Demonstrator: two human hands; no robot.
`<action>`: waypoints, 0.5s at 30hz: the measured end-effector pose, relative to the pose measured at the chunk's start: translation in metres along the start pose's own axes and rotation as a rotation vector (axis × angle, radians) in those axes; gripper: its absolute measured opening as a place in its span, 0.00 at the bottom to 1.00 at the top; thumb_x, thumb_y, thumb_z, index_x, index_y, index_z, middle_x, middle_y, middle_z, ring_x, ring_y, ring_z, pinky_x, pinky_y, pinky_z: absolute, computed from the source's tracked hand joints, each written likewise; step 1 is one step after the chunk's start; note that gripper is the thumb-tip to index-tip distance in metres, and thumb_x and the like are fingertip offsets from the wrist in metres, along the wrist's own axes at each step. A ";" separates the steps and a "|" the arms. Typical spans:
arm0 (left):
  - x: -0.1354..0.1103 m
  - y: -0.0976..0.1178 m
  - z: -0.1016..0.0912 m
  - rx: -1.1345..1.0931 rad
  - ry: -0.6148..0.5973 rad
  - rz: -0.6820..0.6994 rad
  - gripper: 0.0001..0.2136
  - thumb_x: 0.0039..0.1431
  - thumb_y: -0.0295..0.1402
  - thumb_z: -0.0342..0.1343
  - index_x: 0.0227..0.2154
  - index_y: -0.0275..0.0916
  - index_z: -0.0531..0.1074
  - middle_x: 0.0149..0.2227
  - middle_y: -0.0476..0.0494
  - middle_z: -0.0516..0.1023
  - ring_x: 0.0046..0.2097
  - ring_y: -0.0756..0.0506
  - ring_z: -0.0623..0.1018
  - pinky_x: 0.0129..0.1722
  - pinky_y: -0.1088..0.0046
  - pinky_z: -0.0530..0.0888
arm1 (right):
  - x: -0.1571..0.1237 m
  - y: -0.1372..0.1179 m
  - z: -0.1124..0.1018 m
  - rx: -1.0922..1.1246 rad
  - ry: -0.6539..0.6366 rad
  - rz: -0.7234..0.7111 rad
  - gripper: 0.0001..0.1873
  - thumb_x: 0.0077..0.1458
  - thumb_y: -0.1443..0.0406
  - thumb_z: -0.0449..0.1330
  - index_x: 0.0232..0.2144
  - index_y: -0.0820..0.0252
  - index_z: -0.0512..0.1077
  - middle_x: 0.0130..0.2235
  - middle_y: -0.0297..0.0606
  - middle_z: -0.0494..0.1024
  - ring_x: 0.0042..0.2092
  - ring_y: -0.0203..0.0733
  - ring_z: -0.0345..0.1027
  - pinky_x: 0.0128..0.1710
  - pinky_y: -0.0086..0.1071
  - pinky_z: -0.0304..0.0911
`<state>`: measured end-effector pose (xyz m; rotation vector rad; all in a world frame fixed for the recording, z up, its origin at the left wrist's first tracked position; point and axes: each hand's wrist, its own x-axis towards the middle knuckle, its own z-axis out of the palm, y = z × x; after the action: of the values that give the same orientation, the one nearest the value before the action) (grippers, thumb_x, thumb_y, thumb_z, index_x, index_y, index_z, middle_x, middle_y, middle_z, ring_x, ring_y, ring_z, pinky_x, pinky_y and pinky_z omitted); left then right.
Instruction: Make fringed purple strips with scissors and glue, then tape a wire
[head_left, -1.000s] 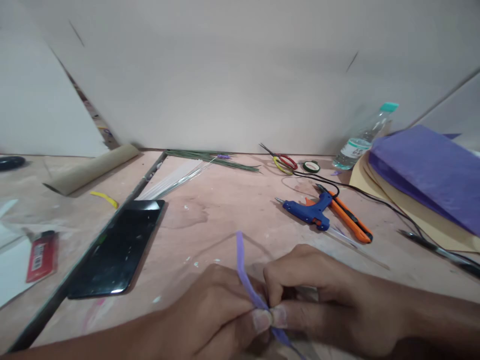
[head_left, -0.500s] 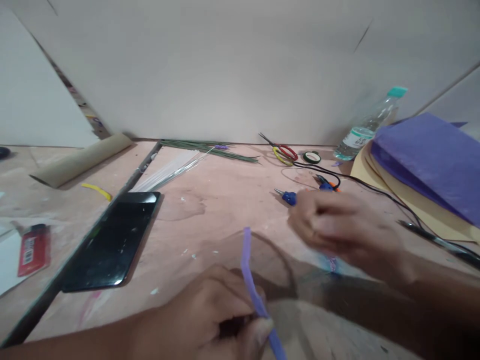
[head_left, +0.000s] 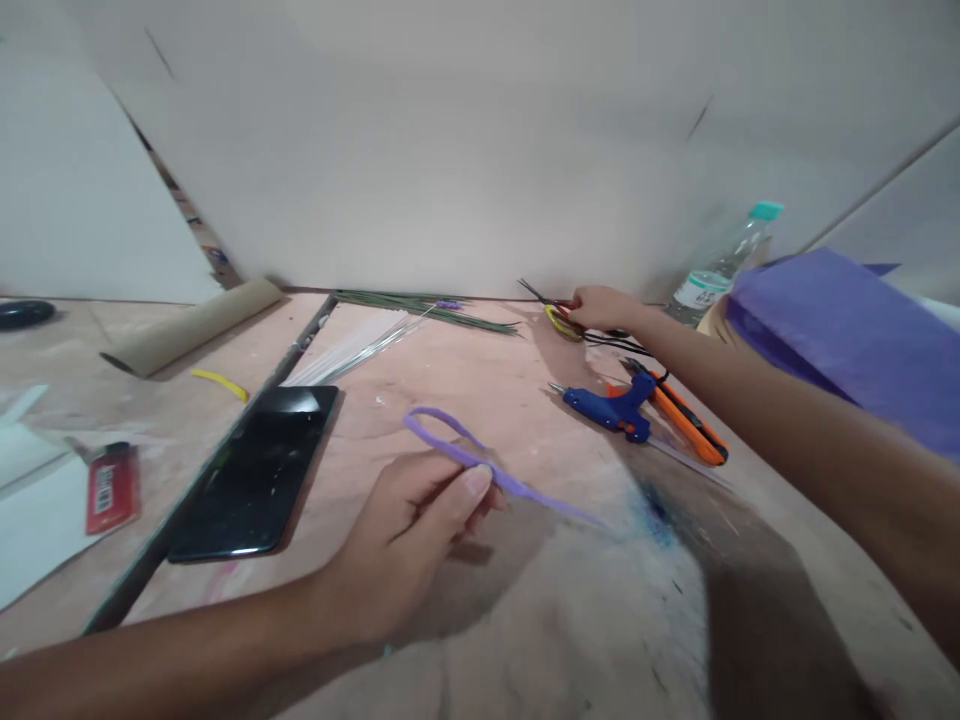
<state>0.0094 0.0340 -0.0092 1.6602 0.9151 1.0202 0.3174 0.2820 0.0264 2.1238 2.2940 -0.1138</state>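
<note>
In the middle of the table, my left hand (head_left: 435, 500) pinches a narrow purple strip (head_left: 431, 432) between thumb and fingers. The strip bends into a loop, its tail pointing right. My right hand (head_left: 604, 308) is stretched far forward, with its fingers closed at the red handle of the scissors (head_left: 562, 322). Those scissors still lie near the wall, blades to the left; part of the handle is hidden by the fingers. Below that arm rest a blue glue gun (head_left: 611, 410) and an orange box cutter (head_left: 686, 425).
Left of my hands lie a black phone (head_left: 259, 470), a red lighter (head_left: 112, 485), a yellow strip (head_left: 220, 382) and a cardboard tube (head_left: 195, 325). Green stems (head_left: 480, 322) and clear sticks (head_left: 352, 350) lie behind. A water bottle (head_left: 709, 285) and purple sheets (head_left: 840, 330) occupy the right.
My right hand has moved from above the glue gun forward to the scissors. My left hand has moved up and left, and the strip it holds now curves into a loop.
</note>
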 end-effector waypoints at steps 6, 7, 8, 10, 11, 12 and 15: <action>-0.001 0.005 0.000 0.043 0.044 0.101 0.15 0.74 0.32 0.54 0.30 0.38 0.78 0.26 0.50 0.76 0.26 0.51 0.71 0.28 0.77 0.70 | 0.012 0.005 0.015 -0.012 0.037 0.051 0.21 0.72 0.57 0.66 0.60 0.62 0.74 0.60 0.48 0.78 0.56 0.52 0.77 0.55 0.50 0.77; -0.001 0.005 0.000 0.051 0.047 0.125 0.15 0.75 0.31 0.54 0.30 0.38 0.78 0.26 0.50 0.76 0.27 0.51 0.71 0.29 0.77 0.71 | 0.012 0.004 0.016 -0.007 0.027 0.045 0.21 0.72 0.57 0.66 0.60 0.62 0.75 0.60 0.48 0.78 0.56 0.52 0.77 0.55 0.50 0.77; -0.001 0.005 0.000 0.061 0.051 0.149 0.15 0.75 0.30 0.53 0.30 0.38 0.77 0.27 0.50 0.76 0.27 0.51 0.72 0.31 0.76 0.72 | 0.012 0.003 0.016 0.001 0.009 0.033 0.21 0.72 0.57 0.66 0.59 0.62 0.75 0.60 0.47 0.78 0.55 0.52 0.77 0.55 0.49 0.77; 0.000 0.006 0.001 0.081 0.054 0.195 0.15 0.75 0.29 0.52 0.29 0.38 0.76 0.26 0.51 0.76 0.26 0.52 0.72 0.33 0.74 0.73 | 0.010 0.001 0.017 0.019 -0.027 0.006 0.20 0.72 0.57 0.66 0.58 0.61 0.76 0.59 0.45 0.79 0.54 0.52 0.78 0.54 0.48 0.78; 0.000 0.005 0.001 0.091 0.055 0.216 0.15 0.74 0.29 0.52 0.29 0.38 0.76 0.26 0.51 0.76 0.26 0.52 0.71 0.35 0.74 0.74 | 0.009 0.000 0.018 0.028 -0.031 -0.005 0.19 0.72 0.56 0.66 0.58 0.61 0.76 0.58 0.45 0.79 0.54 0.52 0.78 0.54 0.48 0.78; 0.001 0.005 0.001 0.100 0.055 0.233 0.15 0.74 0.28 0.52 0.29 0.39 0.76 0.26 0.51 0.76 0.26 0.51 0.71 0.36 0.73 0.75 | 0.006 -0.001 0.018 0.037 -0.026 -0.013 0.20 0.72 0.56 0.66 0.58 0.62 0.76 0.58 0.45 0.79 0.54 0.52 0.78 0.54 0.48 0.78; 0.001 0.003 0.001 0.118 0.068 0.257 0.15 0.75 0.29 0.53 0.30 0.39 0.77 0.27 0.49 0.78 0.27 0.50 0.73 0.36 0.71 0.76 | -0.006 -0.002 0.014 0.062 0.034 -0.026 0.19 0.72 0.56 0.65 0.58 0.61 0.76 0.58 0.46 0.79 0.54 0.50 0.78 0.53 0.48 0.78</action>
<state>0.0113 0.0340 -0.0058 1.8868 0.8336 1.2210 0.3154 0.2751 0.0128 2.1417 2.3679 -0.1530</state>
